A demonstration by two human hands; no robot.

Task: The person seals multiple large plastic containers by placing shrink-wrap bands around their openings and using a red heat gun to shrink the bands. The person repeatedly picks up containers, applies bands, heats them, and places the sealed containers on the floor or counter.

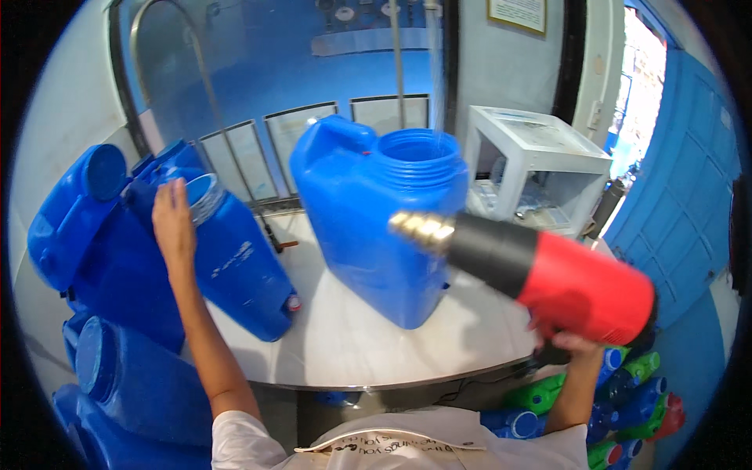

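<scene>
My right hand (578, 345) grips a heat gun (560, 282) by its handle. The gun has a red body, a black front and a metal nozzle that points left, in front of the large blue jug (376, 227). This jug stands uncapped on the counter, and water runs from a pipe above into its wide mouth. At the left, my left hand (174, 223) lies with fingers stretched out beside the neck of a slimmer blue container (239, 258). Wrinkled clear plastic film (206, 197) wraps that neck. A small tap (294, 302) sits low on the container.
Several more blue jugs (141, 376) crowd the left side. A curved metal pipe (200, 63) rises behind the white counter (345, 352). A white open-sided box (540, 149) stands at the back right. Coloured bottles (627, 392) lie stacked below right, near a blue door (681, 180).
</scene>
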